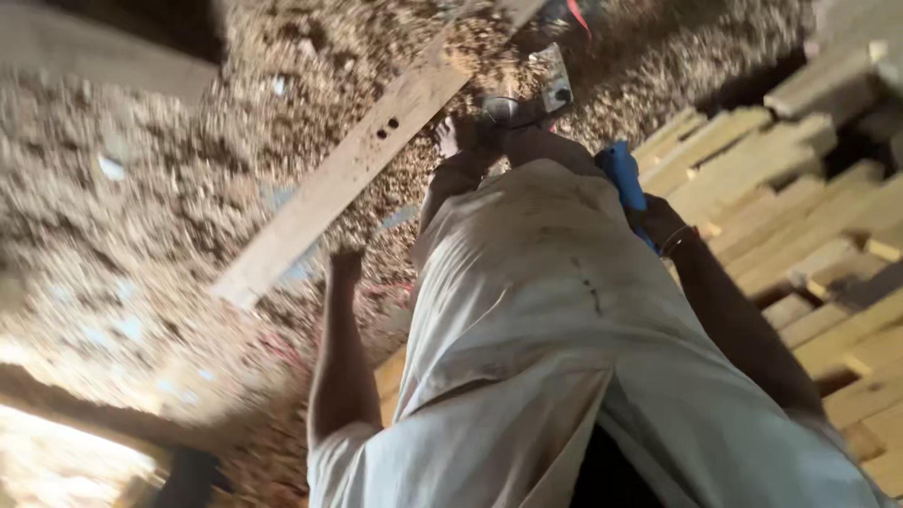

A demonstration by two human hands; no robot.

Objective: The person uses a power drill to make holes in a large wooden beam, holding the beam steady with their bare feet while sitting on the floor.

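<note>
The single view comes from a head-worn camera that looks steeply down along the person's own body. It is tilted and blurred. The pale shirt (546, 320) fills the lower middle, very near the lens. Beyond it lies the floor of wood shavings (141, 188), with a long plank (348, 169) crossing it and stacked timber (809, 216) at the right edge.

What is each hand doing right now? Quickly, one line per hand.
Left hand: fingers on the edge of the long wooden plank; grip cannot be told.
Right hand: closed on a blue-handled power tool.
</note>
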